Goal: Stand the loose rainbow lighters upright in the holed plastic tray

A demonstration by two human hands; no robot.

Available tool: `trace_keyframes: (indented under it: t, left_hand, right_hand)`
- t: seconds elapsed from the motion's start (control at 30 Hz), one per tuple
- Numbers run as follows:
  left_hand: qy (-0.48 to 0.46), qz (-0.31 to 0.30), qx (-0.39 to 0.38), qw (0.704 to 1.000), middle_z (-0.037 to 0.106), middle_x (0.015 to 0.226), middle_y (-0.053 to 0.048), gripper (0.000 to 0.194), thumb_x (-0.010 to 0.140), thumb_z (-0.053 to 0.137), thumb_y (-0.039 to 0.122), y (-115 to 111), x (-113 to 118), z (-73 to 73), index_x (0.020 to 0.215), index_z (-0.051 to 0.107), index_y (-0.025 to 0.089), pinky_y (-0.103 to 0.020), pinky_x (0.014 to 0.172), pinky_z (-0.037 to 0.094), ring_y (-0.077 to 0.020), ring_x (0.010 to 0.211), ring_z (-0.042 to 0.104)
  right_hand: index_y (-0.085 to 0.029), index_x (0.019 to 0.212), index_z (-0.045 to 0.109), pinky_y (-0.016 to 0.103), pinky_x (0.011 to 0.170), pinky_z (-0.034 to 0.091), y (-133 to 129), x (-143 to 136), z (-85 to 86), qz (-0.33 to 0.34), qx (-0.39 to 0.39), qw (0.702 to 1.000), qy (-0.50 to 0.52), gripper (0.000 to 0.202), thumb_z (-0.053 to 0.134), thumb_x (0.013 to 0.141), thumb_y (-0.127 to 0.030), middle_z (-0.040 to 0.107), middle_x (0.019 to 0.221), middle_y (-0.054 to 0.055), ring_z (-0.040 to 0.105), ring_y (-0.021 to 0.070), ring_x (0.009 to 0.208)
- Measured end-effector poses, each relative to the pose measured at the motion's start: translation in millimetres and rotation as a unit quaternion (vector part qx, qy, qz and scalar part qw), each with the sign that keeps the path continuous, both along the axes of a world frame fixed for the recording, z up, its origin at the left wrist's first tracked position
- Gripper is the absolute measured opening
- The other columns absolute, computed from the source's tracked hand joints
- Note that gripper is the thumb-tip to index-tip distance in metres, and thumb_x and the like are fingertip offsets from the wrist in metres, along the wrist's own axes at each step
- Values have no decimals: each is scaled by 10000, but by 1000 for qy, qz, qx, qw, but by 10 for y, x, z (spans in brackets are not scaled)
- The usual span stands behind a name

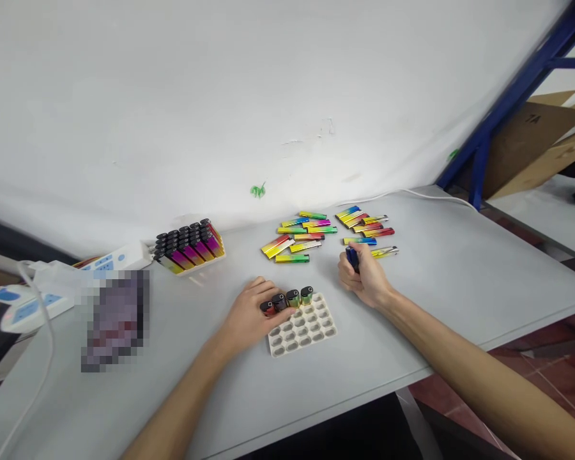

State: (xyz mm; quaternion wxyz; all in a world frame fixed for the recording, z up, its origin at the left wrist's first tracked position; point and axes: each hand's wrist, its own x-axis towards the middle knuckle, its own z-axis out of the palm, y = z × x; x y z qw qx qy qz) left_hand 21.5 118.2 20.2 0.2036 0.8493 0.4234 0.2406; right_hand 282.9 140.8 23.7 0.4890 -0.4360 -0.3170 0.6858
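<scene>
A white tray (305,347) with rows of oval holes lies on the table in front of me. Several lighters stand upright in its back row, among them a green one (306,296) at the right end. My left hand (253,314) is closed around the row's left end, its thumb in front of a red lighter (267,308) and a dark one beside it. To the right of the tray, my right hand (367,278) grips a dark blue lighter (352,257), raised with one end up. Loose multicoloured lighters (292,259) lie in two scattered groups behind both hands.
A full block of upright lighters (191,248) stands back left. White power strips (108,263), a cable and a pixelated item (117,319) lie at the left. Behind is a white wall (211,115); right, a blue frame (479,160) and cardboard boxes (531,140).
</scene>
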Motion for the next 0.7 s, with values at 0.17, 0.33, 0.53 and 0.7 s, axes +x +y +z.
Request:
trace_keyframes:
  t: [0.17,0.33,0.53,0.7]
  left_hand:
    - [0,1,4,1000,602,757,6,261,857,666,448,0,5,7,776,606,207,-334,785,436,-175,800,489]
    - [2,0,7,1000,593,750,2,277,860,660,453,0,1,4,754,597,205,-336,777,438,-176,797,487]
    - [1,0,1,1000,610,767,4,268,858,665,445,-2,5,19,756,595,207,-337,787,442,-176,804,494]
    - [5,-5,7,1000,606,768,2,270,865,656,450,0,5,16,765,596,206,-340,788,440,-175,802,488]
  right_hand:
    - [-204,446,374,235,383,127,-20,-38,5,6,21,1000,-8,628,417,897,-639,159,386,-82,120,59,342]
    - [-205,427,367,236,378,125,-27,-58,33,-2,1,1000,-20,589,397,917,-530,173,382,-72,124,64,342]
    - [-201,447,393,238,384,105,-28,-57,3,-3,10,1000,-20,556,390,917,-499,168,402,-71,112,68,363]
    - [-182,774,632,245,491,357,-49,-78,-7,15,93,995,-32,477,433,920,-591,437,566,-31,395,98,479]
